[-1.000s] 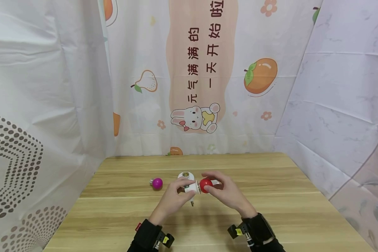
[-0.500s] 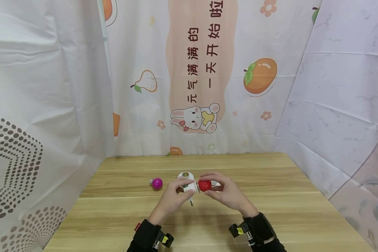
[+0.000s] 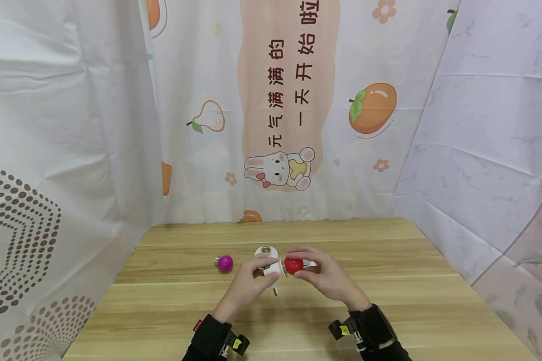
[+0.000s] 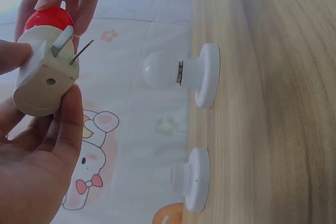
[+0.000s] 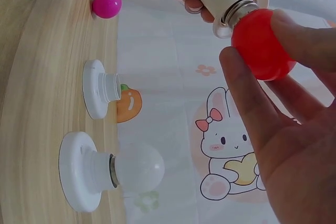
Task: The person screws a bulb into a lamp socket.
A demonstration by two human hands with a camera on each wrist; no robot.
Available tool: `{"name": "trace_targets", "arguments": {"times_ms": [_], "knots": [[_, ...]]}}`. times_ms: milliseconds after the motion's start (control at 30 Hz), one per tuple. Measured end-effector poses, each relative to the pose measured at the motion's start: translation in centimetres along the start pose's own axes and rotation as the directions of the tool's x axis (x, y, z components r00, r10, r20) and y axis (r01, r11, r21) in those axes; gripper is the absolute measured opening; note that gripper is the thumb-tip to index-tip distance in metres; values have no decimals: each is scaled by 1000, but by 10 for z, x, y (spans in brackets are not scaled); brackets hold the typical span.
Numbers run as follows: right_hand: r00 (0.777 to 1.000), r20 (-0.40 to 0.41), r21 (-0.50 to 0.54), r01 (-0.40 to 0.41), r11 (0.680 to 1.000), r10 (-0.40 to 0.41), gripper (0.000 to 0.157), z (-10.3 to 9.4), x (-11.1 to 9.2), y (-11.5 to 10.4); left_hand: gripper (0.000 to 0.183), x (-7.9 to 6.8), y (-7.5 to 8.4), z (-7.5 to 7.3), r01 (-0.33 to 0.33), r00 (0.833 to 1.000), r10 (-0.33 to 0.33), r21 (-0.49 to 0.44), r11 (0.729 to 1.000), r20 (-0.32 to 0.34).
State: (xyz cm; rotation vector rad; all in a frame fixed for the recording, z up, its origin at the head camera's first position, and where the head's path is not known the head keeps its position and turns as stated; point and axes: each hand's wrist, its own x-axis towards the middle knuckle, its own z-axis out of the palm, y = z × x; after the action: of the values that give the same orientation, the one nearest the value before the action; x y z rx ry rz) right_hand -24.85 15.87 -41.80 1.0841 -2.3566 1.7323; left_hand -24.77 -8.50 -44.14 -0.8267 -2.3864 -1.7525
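Note:
My left hand (image 3: 248, 282) grips a white plug-in lamp socket (image 4: 44, 82) with two metal prongs. The red light bulb (image 5: 261, 45) is held by my right hand (image 3: 327, 280), thumb on one side and fingertips on the other. Its metal screw base sits partly inside the socket's mouth, with some thread showing in the right wrist view. Both things are held in the air above the table. In the head view the fingers hide part of the socket.
Behind the hands, a white round lamp base (image 3: 262, 249) stands with its socket bare. Beside it another base (image 5: 79, 171) carries a white bulb (image 5: 140, 166). A magenta bulb (image 3: 225, 263) lies on the wooden table (image 3: 185, 311) at left. Printed curtains surround the table.
Over the first half second, my right hand moved the red bulb slightly left, closer to the socket, and its fingers shifted on it. Since then, little differs.

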Motion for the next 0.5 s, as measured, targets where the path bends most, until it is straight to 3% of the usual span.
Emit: {"name": "trace_targets", "arguments": {"times_ms": [500], "knots": [[999, -14, -59, -48, 997, 47, 36, 1, 0, -4, 36, 0, 2, 1, 5, 1000, -5, -17, 1000, 3]]}}
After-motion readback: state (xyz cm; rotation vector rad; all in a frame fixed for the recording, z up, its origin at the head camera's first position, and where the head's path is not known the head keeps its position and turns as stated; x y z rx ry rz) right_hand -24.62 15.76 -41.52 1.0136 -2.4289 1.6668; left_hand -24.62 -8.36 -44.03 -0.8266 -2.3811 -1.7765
